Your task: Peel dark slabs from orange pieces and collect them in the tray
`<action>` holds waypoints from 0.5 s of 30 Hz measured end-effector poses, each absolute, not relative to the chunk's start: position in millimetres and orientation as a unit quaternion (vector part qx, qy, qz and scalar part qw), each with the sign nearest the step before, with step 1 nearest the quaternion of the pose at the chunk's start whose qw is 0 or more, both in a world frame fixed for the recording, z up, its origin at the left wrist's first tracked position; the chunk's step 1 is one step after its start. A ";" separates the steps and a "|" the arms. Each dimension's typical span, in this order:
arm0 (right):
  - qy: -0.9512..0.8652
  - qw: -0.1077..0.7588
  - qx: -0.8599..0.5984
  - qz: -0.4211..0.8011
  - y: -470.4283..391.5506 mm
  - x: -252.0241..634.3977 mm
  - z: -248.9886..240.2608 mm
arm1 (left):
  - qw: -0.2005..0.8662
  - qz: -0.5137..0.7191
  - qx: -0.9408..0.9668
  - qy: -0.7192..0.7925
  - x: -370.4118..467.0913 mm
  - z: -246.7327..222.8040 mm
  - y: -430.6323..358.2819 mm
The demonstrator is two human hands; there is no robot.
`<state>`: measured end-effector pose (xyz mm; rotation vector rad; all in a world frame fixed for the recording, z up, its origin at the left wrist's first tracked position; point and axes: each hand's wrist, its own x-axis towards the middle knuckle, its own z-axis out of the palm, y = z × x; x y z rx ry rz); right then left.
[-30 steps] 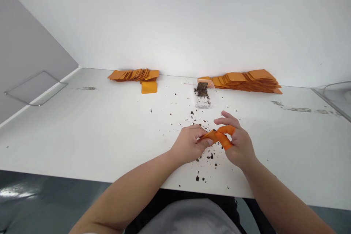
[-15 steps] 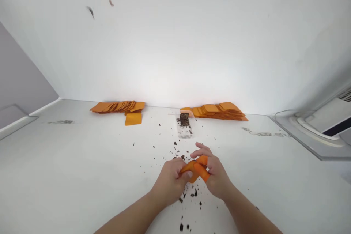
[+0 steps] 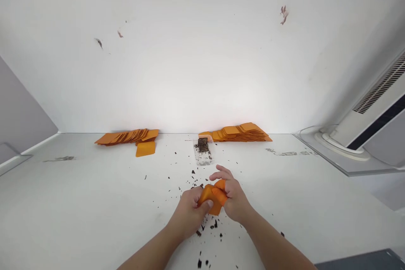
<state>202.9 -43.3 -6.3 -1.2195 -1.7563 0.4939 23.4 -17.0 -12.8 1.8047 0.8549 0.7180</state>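
A small orange paper envelope is held between my hands, low over the white table. My left hand grips its left side, thumb across the front and fingers behind. Orange finger cots cover the thumb and index finger of my right hand, which pinch the envelope's upper right part. The other right fingers stretch out above it. Whether anything is inside the envelope cannot be seen. Dark brown flakes lie scattered below and around my hands.
By the wall, a clear plastic tray holds dark crumbly pieces. A row of envelopes is at left, with a single envelope before it; another stack is at right. A white tower appliance stands far right.
The view has tilted up and turned right. The held envelope now shows more of its face, with both hands still on it. A dark grey edge has appeared at lower right.
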 end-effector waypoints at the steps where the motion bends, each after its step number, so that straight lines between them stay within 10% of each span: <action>1: -0.710 0.458 -0.495 0.201 -42.7 203.3 -6.9 | 0.495 0.295 0.738 0.350 24.0 -13.5 -16.8; 15: -0.584 0.503 -0.566 0.291 -35.8 206.1 -14.3 | 0.573 0.349 0.624 0.401 22.5 -13.0 -10.4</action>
